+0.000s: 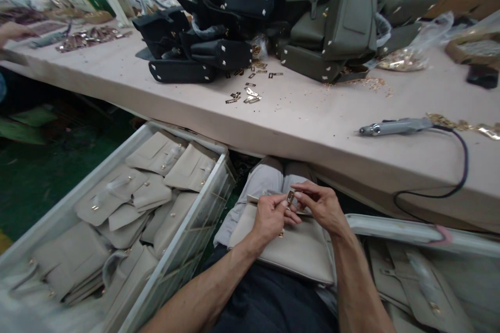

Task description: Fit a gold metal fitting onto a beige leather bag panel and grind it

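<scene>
A beige handbag (295,257) lies across my lap, with a small gold fitting (281,233) on its front. Above it, my left hand (269,217) and my right hand (322,207) meet at a small gold metal plate (290,196) with a slot in it. The left thumb and fingers pinch the plate's left side. On its right side, the right thumb and forefinger grip it. Part of the bag's upper edge is hidden behind my hands, so I cannot tell whether the plate touches the bag.
A plastic crate (187,218) of beige bags stands left, another crate (390,225) right. The table (312,119) bears black bags (203,54), dark green bags (347,21), loose gold plates (252,94) and a corded electric screwdriver (394,127). Another person's hand (15,31) is far left.
</scene>
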A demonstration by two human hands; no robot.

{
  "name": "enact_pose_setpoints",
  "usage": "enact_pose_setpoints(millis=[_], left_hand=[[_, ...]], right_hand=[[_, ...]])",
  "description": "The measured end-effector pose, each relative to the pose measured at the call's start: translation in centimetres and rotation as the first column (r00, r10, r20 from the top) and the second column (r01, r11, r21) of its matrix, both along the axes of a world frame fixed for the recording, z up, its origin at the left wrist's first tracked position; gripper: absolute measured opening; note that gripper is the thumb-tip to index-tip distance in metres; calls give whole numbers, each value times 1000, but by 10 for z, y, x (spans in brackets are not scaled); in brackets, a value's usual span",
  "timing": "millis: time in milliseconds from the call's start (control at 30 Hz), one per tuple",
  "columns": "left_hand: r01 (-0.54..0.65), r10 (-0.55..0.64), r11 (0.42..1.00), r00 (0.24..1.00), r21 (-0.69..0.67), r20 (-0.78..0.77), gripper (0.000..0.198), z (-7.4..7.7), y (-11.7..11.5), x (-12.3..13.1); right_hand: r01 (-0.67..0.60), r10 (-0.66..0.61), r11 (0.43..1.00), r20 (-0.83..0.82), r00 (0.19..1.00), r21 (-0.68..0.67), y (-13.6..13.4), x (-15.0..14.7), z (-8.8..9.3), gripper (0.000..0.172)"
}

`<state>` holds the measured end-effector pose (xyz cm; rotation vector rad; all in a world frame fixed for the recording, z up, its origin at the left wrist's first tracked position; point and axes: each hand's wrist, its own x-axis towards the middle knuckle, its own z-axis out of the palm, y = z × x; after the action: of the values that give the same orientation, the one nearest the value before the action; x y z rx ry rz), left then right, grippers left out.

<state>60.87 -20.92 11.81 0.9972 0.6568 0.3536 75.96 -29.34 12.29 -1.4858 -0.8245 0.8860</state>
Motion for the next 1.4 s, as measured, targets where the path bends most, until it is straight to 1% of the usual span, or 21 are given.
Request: enact_pose_setpoints(millis=[67, 133, 367, 567, 700, 867, 1000, 1133, 1200, 1333, 1400], left_hand=[[8, -8, 1000, 1000, -14, 15, 37, 0, 1, -1], [18, -18, 1000, 1000, -17, 22, 37, 0, 1, -1], [49, -49, 999, 998, -3, 29, 36, -2, 1, -3], [78, -78, 997, 996, 18, 41, 34, -2, 0, -7], [55, -56, 998, 997, 12, 55, 33, -3, 0, -7], [-34, 35, 999, 999, -29, 41, 35, 0, -2, -4], [-58, 60, 997, 997, -54, 40, 36, -6, -3, -3], [-85, 91, 993, 994, -86, 67, 41, -15, -4, -1], [-94, 101, 991, 992, -99, 75, 41, -17, -4, 0], [-87, 93, 992, 993, -89, 69, 35, -11, -4, -1], [-81, 84, 995, 995, -61, 50, 31, -7, -5, -2]], right_hand=[[-120, 120, 993, 1, 993, -1, -3, 7, 4, 35], [-194, 194, 981, 5, 981, -11, -5, 10, 5, 34], [-231, 231, 973, 36, 972, -7, -7, 13, 2, 33], [-272, 269, 962, 101, 958, 16, -6, 18, 1, 29], [-245, 239, 970, 192, 952, 7, -5, 13, 1, 30], [-114, 106, 994, 346, 932, 3, -5, -6, -4, 29], [-72, 56, 997, 428, 902, 22, -5, -17, -7, 29], [-66, 45, 997, 446, 894, 30, -3, -20, -6, 28], [-63, 41, 997, 445, 895, 35, -3, -21, -6, 28], [-57, 40, 998, 426, 904, 27, -3, -19, -5, 30], [-50, 45, 999, 382, 923, 2, -3, -17, -3, 31]])
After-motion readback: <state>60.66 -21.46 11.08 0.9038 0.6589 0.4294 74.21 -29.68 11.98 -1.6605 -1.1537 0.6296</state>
